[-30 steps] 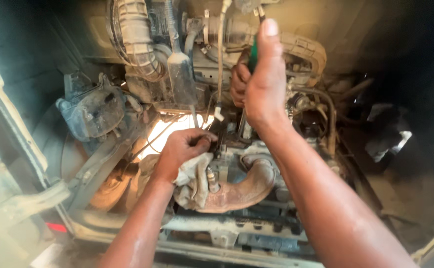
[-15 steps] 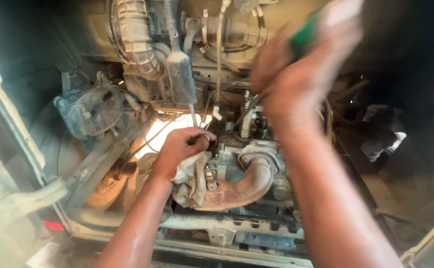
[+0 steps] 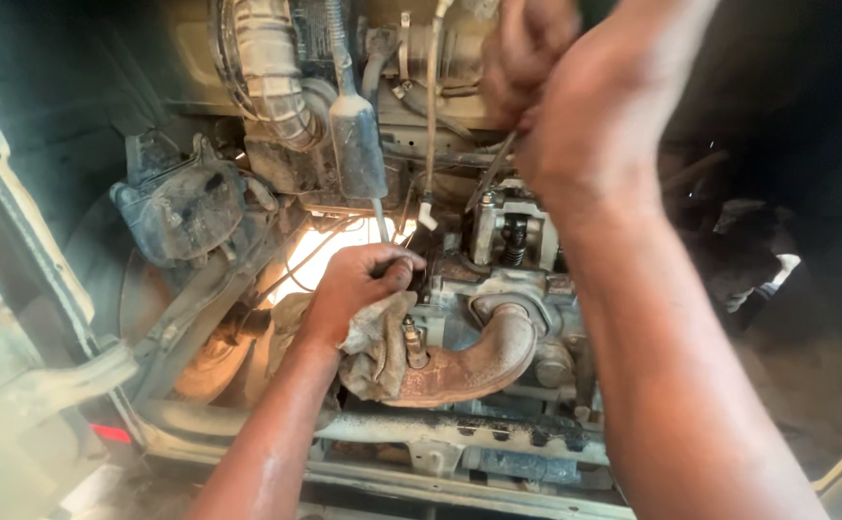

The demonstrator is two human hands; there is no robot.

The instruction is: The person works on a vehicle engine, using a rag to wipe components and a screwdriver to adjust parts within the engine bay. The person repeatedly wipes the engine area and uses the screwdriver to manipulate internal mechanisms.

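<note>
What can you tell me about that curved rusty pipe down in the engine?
The curved pipe is a thick metal elbow, rust-brown and grimy, bending from a grey flanged block down toward the left. It sits low in the engine, below the valve springs. A dirty rag under the left hand lies against its left end.

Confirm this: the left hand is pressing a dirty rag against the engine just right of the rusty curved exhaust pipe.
Not quite. In the head view the left hand presses the dirty rag against the engine just left of the rusty curved exhaust pipe, not right of it.
</note>
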